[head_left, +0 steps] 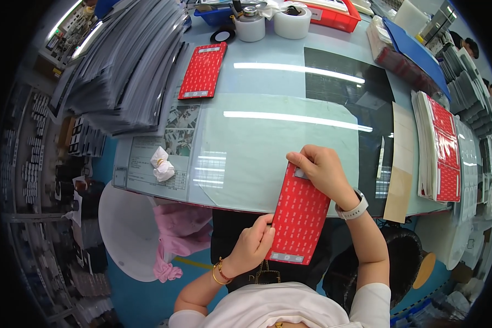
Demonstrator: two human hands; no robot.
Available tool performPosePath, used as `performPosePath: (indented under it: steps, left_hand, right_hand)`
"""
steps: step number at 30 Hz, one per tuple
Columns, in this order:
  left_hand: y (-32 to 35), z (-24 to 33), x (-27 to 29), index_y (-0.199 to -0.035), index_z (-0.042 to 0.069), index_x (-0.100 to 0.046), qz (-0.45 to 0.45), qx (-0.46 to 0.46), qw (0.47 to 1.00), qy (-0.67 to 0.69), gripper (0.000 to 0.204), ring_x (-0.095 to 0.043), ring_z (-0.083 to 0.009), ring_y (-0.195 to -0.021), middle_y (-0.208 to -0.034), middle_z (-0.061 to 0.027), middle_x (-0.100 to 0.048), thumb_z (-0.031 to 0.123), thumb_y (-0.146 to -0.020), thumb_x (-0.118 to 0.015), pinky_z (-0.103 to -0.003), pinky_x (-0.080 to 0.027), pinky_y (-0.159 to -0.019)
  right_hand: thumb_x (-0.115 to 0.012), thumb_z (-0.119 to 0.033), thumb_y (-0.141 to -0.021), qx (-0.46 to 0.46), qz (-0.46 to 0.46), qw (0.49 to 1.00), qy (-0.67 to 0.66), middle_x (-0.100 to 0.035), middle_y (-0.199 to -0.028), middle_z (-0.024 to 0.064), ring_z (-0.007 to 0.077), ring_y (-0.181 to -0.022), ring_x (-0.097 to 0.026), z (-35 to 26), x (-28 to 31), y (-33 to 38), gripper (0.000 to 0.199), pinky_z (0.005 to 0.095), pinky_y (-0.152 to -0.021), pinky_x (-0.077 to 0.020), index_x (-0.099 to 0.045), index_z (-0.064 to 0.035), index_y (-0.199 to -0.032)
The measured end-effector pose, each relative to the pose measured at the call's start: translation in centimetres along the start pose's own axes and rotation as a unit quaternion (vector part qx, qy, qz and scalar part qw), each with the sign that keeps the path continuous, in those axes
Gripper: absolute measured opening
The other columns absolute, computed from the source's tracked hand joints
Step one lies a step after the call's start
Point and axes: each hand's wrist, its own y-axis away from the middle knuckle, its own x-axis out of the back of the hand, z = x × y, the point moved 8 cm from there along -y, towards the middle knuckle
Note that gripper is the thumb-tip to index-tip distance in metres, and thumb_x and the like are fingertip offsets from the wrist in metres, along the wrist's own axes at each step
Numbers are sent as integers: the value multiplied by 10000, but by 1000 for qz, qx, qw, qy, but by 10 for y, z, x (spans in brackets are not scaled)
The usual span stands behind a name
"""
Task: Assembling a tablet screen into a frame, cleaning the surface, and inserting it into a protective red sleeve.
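Note:
Between my hands, over the table's front edge, is a flat rectangular panel (299, 218) covered in red printed film, with grey strips at its top and bottom ends. My left hand (255, 240) grips its left edge, thumb on the front and fingers partly hidden. At the upper end, my right hand (318, 167) pinches the corner, thumb over the face. A similar red-filmed panel (203, 71) lies at the back left of the table. Left of the work mat (279, 142) sits a crumpled white cloth bundle (162, 164).
A tall stack of grey sheets (131, 65) leans at the left. White rolls (250, 28), a red bin (333, 15) and a blue tray (213, 16) stand at the back. A thin knife (381, 158) lies by a cardboard strip (400, 164); stacked red-filmed panels (441, 142) are at the right.

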Motion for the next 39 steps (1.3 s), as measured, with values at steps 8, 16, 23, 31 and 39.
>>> performPosePath:
  steps: [8, 16, 23, 31, 39]
  left_hand:
    - [28, -6, -6, -1338, -58, -478, -49, 114, 987, 98, 303, -620, -123, -565, -745, -73, -681, 80, -1068, -479, -277, -510, -569]
    - [21, -2, 3, -1232, -57, -570, -97, 63, 988, 102, 226, -735, -146, -722, -841, -101, -740, 68, -1060, -493, -291, -581, -676]
    - [-46, -9, 21, -1082, -38, -612, 47, 18, 994, 102, 291, -528, -137, -644, -683, -88, -537, 208, -1115, -460, -330, -455, -640]
    - [-56, 14, 15, -1029, -32, -612, 93, -5, 995, -28, 206, -482, -72, -615, -666, -83, -552, 158, -1081, -551, -300, -413, -566]
    - [1, 0, -5, -1062, -54, -581, -3, 120, 991, 60, 157, -673, -103, -665, -766, -76, -688, 87, -1081, -515, -275, -566, -623]
  right_hand:
    - [-710, -352, -1002, 5, 30, 1000, 5, -625, -607, 83, 123, -532, -572, 6, 14, -6, 425, 297, -522, -446, -712, 30, -816]
    - [-709, -343, -997, 31, 33, 998, 36, -610, -597, 95, 133, -514, -558, -6, 14, -7, 401, 304, -520, -447, -727, 22, -833]
    - [-732, -347, -973, 98, -4, 994, 56, -628, -616, 154, 246, -507, -586, -24, -18, 6, 384, 346, -528, -454, -733, 11, -833]
    - [-711, -425, -967, 84, 13, 996, 23, -644, -615, 153, 325, -531, -611, -18, -7, 2, 453, 402, -542, -472, -731, -22, -763]
    - [-717, -390, -978, 38, 23, 999, -2, -631, -604, 103, 164, -516, -574, 5, 12, -21, 441, 323, -521, -449, -741, 18, -812]
